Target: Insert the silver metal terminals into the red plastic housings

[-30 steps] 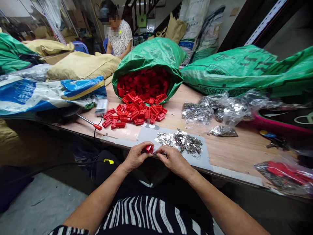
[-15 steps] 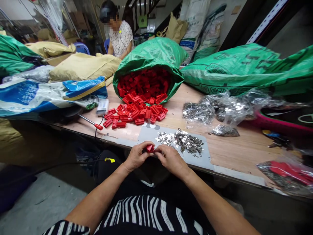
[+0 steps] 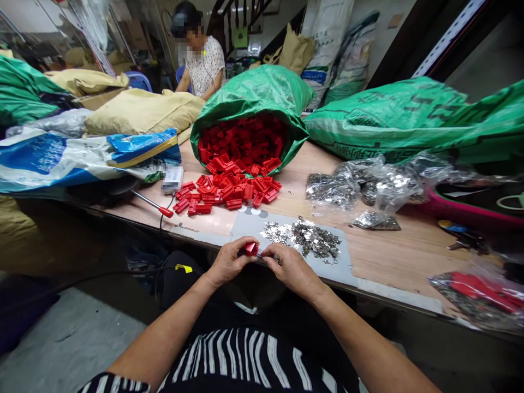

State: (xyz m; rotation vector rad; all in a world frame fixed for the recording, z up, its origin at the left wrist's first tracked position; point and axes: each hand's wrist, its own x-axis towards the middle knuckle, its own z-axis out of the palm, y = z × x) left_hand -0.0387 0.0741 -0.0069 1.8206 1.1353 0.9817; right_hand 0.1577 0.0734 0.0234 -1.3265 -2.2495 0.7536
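Note:
My left hand (image 3: 230,264) is closed round a small red plastic part (image 3: 251,249) at the table's front edge. Close to its right, my right hand (image 3: 289,267) pinches a small, thin metal piece (image 3: 260,255) against the end of that part; the fingers hide most of it. Just beyond my hands, a heap of small shiny metal pieces (image 3: 315,239) lies on a grey mat (image 3: 341,267). Behind the mat to the left is a pile of red plastic parts (image 3: 229,191), spilling from an open green sack (image 3: 262,90).
Clear bags of metal pieces (image 3: 331,188) lie at the right, before another green sack (image 3: 385,123). A red-tipped lever (image 3: 166,212) juts out at the left, near a blue-and-white sack (image 3: 77,158). A person (image 3: 204,65) sits across the table.
My right hand has shifted very slightly from the red plastic part, and more of the thin metal piece shows between the hands. My left hand stays almost still.

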